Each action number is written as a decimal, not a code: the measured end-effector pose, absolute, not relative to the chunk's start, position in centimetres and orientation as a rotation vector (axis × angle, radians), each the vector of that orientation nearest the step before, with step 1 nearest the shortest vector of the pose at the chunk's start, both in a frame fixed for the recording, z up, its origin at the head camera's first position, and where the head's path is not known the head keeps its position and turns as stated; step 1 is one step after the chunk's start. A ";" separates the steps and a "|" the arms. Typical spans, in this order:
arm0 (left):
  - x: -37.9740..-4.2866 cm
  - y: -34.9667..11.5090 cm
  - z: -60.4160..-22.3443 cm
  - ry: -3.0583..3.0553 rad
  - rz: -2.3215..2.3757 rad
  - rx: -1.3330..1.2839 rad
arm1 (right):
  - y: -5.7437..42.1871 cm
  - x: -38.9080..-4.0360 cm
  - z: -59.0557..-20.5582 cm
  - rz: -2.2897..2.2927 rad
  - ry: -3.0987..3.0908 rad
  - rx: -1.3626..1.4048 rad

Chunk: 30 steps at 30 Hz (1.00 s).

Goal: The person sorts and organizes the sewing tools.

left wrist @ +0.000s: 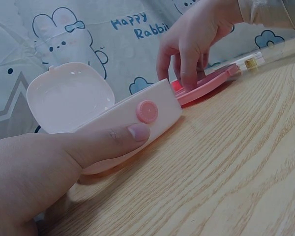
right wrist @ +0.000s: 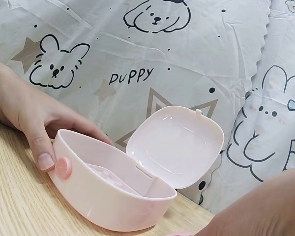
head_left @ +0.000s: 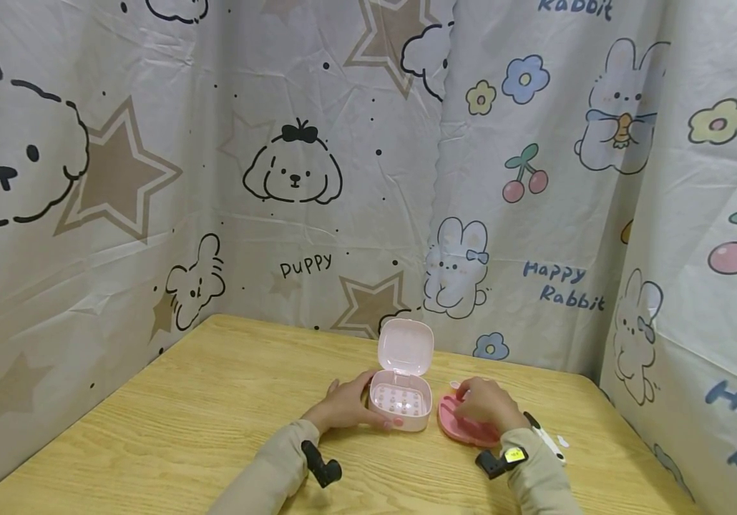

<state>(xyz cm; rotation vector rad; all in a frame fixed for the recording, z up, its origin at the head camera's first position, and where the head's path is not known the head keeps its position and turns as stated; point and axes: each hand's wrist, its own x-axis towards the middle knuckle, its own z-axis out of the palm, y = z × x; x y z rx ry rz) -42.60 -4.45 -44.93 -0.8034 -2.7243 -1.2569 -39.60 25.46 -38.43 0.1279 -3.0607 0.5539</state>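
A pale pink soap box [head_left: 401,422] stands on the table with its hinged lid [head_left: 406,347] raised and a perforated insert [right wrist: 110,179] inside. My left hand [head_left: 345,404] grips its left side, thumb on the front wall beside the round pink button [left wrist: 147,111], fingers behind. To the right of the box lies a coral-pink shallow dish [head_left: 465,429] with raised parts. My right hand [head_left: 487,402] reaches down into this dish, fingers bent and pointing downward [left wrist: 199,44]. Its fingertips are partly hidden, so whether they pinch anything cannot be seen.
A slim white-and-black stick-like item [head_left: 545,438] lies beyond my right forearm, near a small white piece [head_left: 563,441]. Printed cloth curtains [head_left: 317,236] enclose the wooden table [head_left: 214,400] at the back and sides.
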 end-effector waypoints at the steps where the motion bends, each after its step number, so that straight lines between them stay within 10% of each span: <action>1: -42.6 -4.5 -44.9 -2.726 -1.255 -0.803 | 25.5 -39.6 -38.5 0.550 -3.058 0.136; 30: -42.6 -4.5 -44.9 -2.724 -1.276 -0.813 | 25.8 -40.0 -39.2 0.490 -3.066 0.166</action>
